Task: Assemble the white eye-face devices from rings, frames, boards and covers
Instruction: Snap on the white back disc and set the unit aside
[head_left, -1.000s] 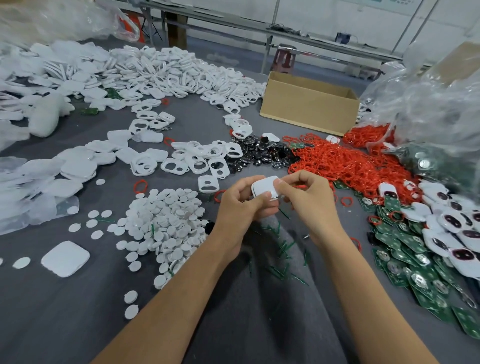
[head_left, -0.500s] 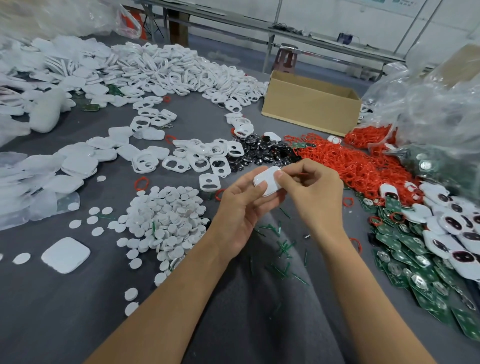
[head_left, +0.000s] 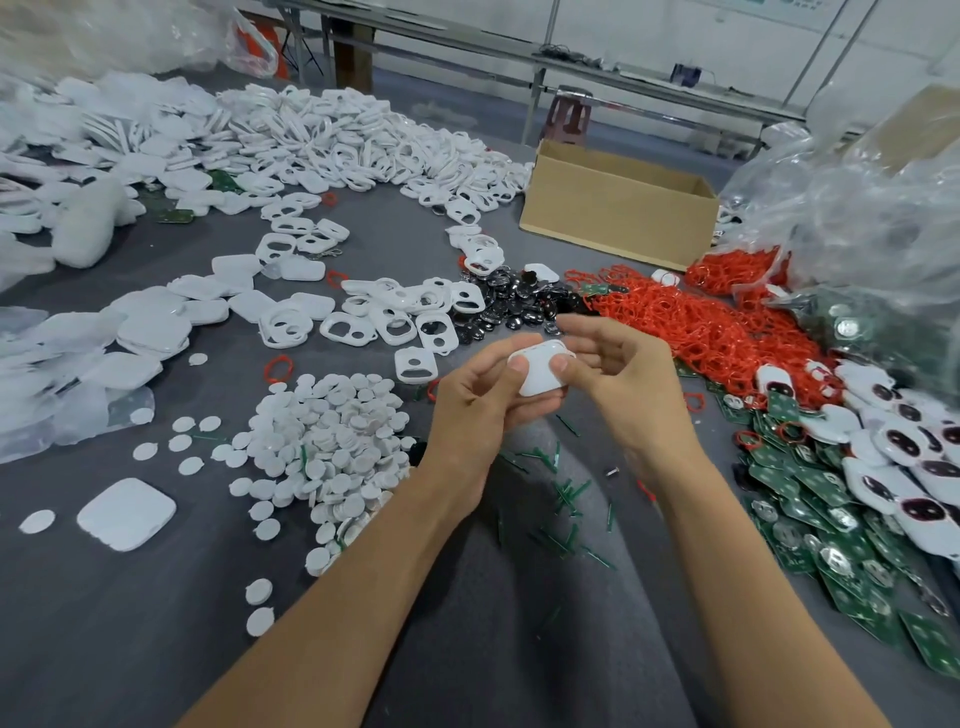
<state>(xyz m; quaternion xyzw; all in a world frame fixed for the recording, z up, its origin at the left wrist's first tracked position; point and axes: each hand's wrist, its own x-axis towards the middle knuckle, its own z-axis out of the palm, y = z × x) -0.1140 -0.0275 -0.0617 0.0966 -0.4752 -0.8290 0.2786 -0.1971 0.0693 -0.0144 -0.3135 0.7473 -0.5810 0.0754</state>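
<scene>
1. Hands meet mid-frame: left hand (head_left: 472, 410) and right hand (head_left: 628, 384) both pinch the white device (head_left: 540, 376) between them.
2. Both thumbs (head_left: 517, 365) press its top face, side by side, and the left fingers curl underneath.
3. Red rings (head_left: 701, 327) are piled just right of it, with green boards (head_left: 831, 525) at lower right.

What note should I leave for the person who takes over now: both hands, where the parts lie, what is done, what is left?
Left hand holds the white device from below, thumb on top. Right hand pinches its right edge.
On the table: red rings ahead right, white frames ahead left, green boards right, white covers far left.
Done: finished eye-face devices lie among the boards at right.
Left: finish the held device, probably; many loose parts wait.
</scene>
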